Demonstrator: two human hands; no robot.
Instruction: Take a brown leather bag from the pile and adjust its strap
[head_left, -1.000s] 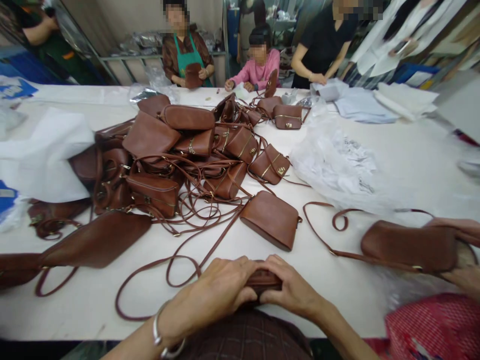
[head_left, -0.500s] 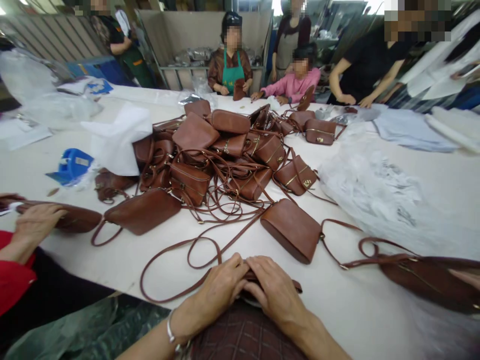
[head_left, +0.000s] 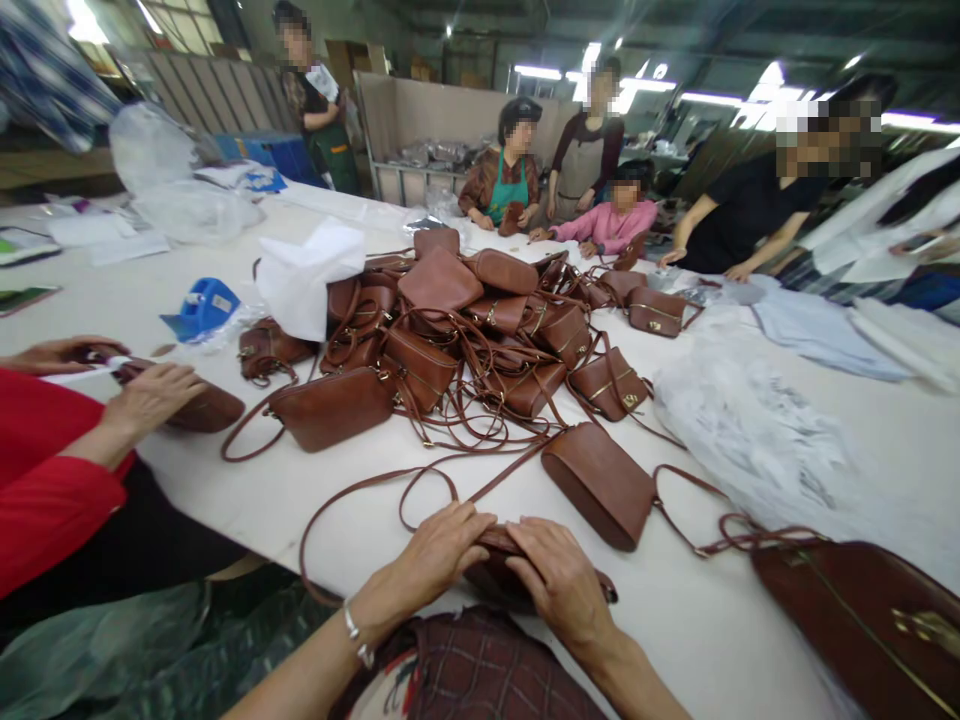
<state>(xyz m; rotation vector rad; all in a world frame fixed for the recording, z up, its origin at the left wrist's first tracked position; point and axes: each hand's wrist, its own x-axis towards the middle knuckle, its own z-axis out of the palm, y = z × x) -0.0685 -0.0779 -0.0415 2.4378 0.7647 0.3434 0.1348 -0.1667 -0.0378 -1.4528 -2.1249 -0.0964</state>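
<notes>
At the near edge of the table, a brown leather bag [head_left: 499,565] lies between my two hands. My left hand [head_left: 442,545] grips its left side, fingers bent over the top edge, with a silver bracelet on the wrist. My right hand [head_left: 559,575] grips the right side in the same way, its fingertips a short gap from the left ones. A thin strap loops out to the left of this bag. Just beyond my right hand a smooth brown bag [head_left: 600,483] lies on its side. Farther back is a heap of brown bags [head_left: 442,330] with tangled straps.
On the white table [head_left: 247,510], a co-worker in red sleeves [head_left: 67,500] handles a bag at the left. A blue tape dispenser [head_left: 206,308] and white sheet [head_left: 307,275] lie beyond. Clear plastic [head_left: 757,420] and a large bag [head_left: 862,620] are at the right. Several people stand or sit opposite.
The view has tilted up and shifted left. My fingertips have moved apart, showing more of the bag's top edge. At the right, the large bag shows more of its front and clasp.
</notes>
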